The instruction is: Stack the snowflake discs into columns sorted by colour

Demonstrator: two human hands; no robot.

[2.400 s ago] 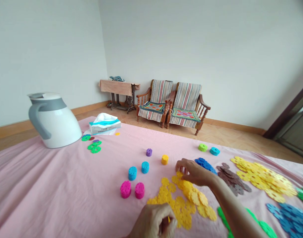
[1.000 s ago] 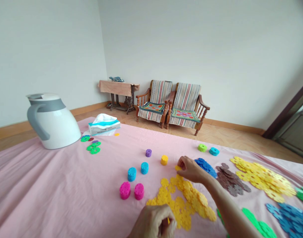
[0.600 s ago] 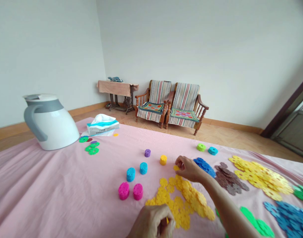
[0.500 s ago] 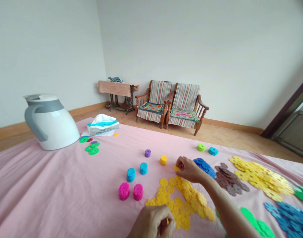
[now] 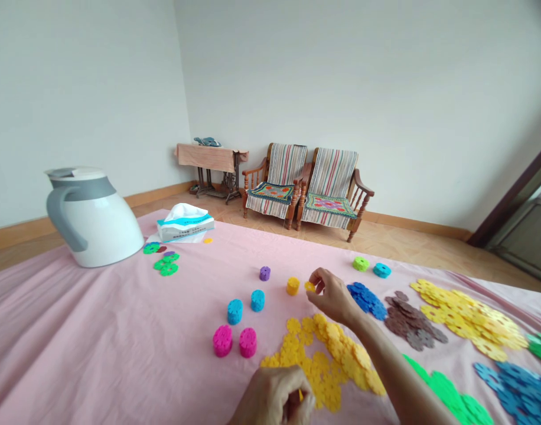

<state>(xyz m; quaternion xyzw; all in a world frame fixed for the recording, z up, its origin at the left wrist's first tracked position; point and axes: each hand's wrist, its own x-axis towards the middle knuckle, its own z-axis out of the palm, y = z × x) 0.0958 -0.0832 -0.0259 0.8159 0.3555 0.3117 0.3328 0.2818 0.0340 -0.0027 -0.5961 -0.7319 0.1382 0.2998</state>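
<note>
My right hand (image 5: 330, 293) pinches a yellow flower-shaped plastic disc (image 5: 310, 286) between thumb and fingers, just right of a short yellow disc stack (image 5: 292, 286). At the bottom edge my left hand (image 5: 274, 394) is curled closed, with a sliver of a yellow disc (image 5: 300, 394) showing between its fingers. A loose pile of yellow discs (image 5: 326, 354) spreads between and beyond my hands. Left of it stand two pink stacks (image 5: 248, 342), two light-blue stacks (image 5: 257, 300) and a purple stack (image 5: 264, 273).
Dark-blue (image 5: 367, 300), brown (image 5: 410, 319), bright yellow (image 5: 474, 316), green (image 5: 447, 392) and blue (image 5: 522, 389) disc piles lie right. Lime (image 5: 360, 264) and cyan (image 5: 381, 270) stacks stand behind. A white jug (image 5: 102, 224) and tissue pack (image 5: 186, 227) stand left on the pink cloth (image 5: 133, 342).
My right hand has moved slightly left and away from me with the yellow disc, closer to the yellow stack. My left hand has barely moved.
</note>
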